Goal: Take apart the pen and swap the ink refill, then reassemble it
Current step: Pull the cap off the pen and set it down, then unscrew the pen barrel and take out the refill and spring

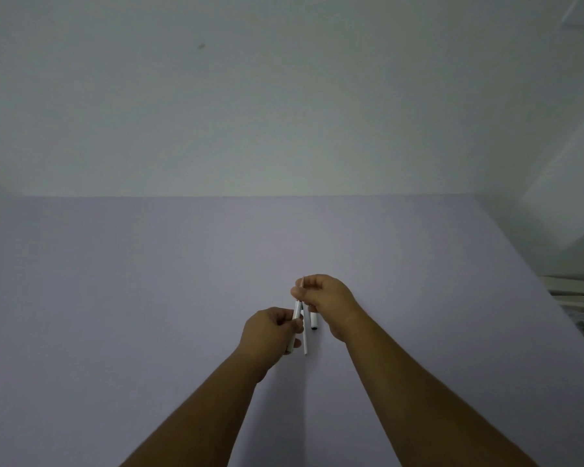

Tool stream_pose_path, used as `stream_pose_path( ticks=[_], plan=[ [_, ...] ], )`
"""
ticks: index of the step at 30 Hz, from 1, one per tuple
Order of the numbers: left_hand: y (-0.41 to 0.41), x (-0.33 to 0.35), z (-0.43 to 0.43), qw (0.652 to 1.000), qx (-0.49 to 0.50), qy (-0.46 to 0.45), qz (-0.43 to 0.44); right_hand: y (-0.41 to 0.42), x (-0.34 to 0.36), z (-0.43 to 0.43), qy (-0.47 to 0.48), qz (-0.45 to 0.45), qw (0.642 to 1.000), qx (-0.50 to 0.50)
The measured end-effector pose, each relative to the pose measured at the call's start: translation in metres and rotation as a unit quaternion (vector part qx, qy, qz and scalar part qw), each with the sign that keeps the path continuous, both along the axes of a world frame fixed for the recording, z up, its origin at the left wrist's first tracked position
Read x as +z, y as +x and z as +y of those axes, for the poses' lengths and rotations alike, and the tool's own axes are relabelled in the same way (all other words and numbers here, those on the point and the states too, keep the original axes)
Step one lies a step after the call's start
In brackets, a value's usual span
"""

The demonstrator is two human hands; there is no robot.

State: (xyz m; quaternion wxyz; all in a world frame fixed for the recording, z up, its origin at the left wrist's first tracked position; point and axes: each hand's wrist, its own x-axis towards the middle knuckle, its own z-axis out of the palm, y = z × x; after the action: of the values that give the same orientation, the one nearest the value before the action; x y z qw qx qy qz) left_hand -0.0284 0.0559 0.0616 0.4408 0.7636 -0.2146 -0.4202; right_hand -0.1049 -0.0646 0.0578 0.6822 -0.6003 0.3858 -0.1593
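Left hand (273,326) fingers clamp the slim white plastic pen barrel (296,315) steady — right hand (324,299) fingers pinch the thin refill (302,283) at its mouth, spare white refill (305,342) parked on the lilac surface (149,298).

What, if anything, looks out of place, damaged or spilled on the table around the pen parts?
Nothing stands out. The left hand holds the white pen barrel, the right hand pinches a thin refill at its top, and a second refill and a small white cap lie on the clean lilac table.
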Motion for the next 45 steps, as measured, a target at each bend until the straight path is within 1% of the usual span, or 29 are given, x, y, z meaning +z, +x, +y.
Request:
stream_pose_path(
  ticks=[4, 8, 12, 17, 20, 22, 25, 28, 30, 33, 37, 39, 43, 45],
  plan=[
    [0.001, -0.001, 0.001, 1.0, 0.007, 0.0, 0.002, -0.001, 0.0, 0.001, 0.019, -0.016, 0.999, 0.024],
    [-0.001, -0.001, 0.0, 1.0, 0.006, 0.002, 0.002, -0.001, -0.001, 0.004, 0.001, 0.014, 1.0, -0.007],
    [-0.001, -0.002, 0.0, 1.0, 0.009, 0.008, -0.001, -0.003, 0.003, 0.002, 0.024, -0.007, 0.999, 0.027],
    [-0.002, -0.004, -0.002, 1.0, 0.005, 0.01, -0.006, -0.002, 0.005, 0.002, 0.0, 0.021, 1.0, -0.002],
    [-0.001, -0.005, -0.002, 1.0, 0.007, 0.009, -0.005, -0.003, 0.004, 0.0, 0.016, 0.009, 1.0, 0.021],
    [0.0, -0.005, -0.002, 1.0, 0.007, 0.008, -0.008, -0.003, 0.005, 0.0, 0.022, 0.017, 1.0, 0.015],
    [0.0, -0.006, -0.004, 1.0, 0.002, 0.01, -0.011, -0.003, 0.005, -0.001, -0.003, 0.034, 0.999, -0.005],
    [0.0, -0.008, -0.006, 1.0, -0.007, 0.019, -0.016, -0.001, 0.007, -0.005, 0.004, 0.008, 1.0, -0.001],
    [0.002, -0.01, -0.005, 0.999, -0.013, 0.026, -0.021, 0.001, 0.009, -0.01, 0.024, -0.022, 0.999, -0.025],
    [0.004, -0.014, -0.004, 0.999, -0.016, 0.027, -0.014, 0.004, 0.01, -0.019, 0.058, -0.083, 0.99, -0.097],
    [0.005, -0.018, -0.004, 0.999, -0.017, 0.028, -0.002, 0.003, 0.007, -0.035, 0.119, -0.17, 0.955, -0.214],
    [0.006, -0.02, -0.004, 1.0, -0.013, 0.023, 0.005, 0.001, 0.002, -0.041, 0.148, -0.199, 0.935, -0.255],
    [0.007, -0.026, -0.006, 0.999, -0.005, 0.023, 0.024, -0.002, -0.012, -0.045, 0.216, -0.215, 0.909, -0.283],
    [0.007, -0.029, -0.007, 0.999, -0.002, 0.024, 0.033, -0.001, -0.02, -0.046, 0.225, -0.179, 0.916, -0.28]
  ],
)
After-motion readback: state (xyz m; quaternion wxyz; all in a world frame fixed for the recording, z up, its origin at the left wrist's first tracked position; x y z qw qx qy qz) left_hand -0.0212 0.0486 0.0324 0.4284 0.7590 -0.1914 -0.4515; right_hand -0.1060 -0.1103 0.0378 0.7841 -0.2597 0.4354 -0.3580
